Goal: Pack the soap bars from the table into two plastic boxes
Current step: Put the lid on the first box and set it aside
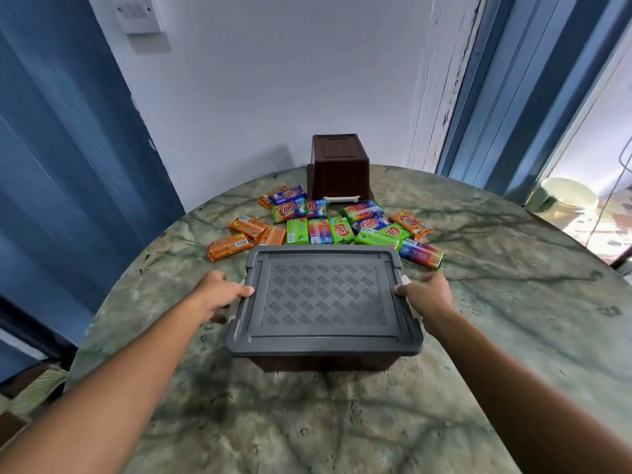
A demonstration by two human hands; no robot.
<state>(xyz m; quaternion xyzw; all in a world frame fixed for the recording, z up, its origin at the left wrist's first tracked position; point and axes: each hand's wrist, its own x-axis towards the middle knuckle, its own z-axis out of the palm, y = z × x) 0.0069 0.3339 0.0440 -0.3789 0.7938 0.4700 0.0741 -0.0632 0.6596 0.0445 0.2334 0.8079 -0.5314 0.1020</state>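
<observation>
Soap bars [328, 227] in orange, green, blue and rainbow wrappers lie scattered in a loose band on the green marbled table [478, 336], just behind the near box [323, 362], which serves here as the landmark. None of them can be seen inside a box.

To the left of the near box, the left hand [219, 295] is curled around the left edge of its grey lid [323, 299], thumb on top of the rim and fingers wrapped down the side, touching a pale latch there. Left and behind that corner lie several orange bars [229, 247], some overlapping.

The near box itself is dark brown below, mostly hidden by the lid, which is closed and carries a raised cross-hatch panel in its middle. Directly behind it, past the soap, a second brown box [338, 167] stands upside down against the white wall [273, 80], a white handle at its lower edge.

To the right of the near box, the right hand [427, 297] grips the lid's right edge the same way, thumb on top. Behind that right corner rests a rainbow-wrapped bar [422, 255], with an orange one farther back.
</observation>
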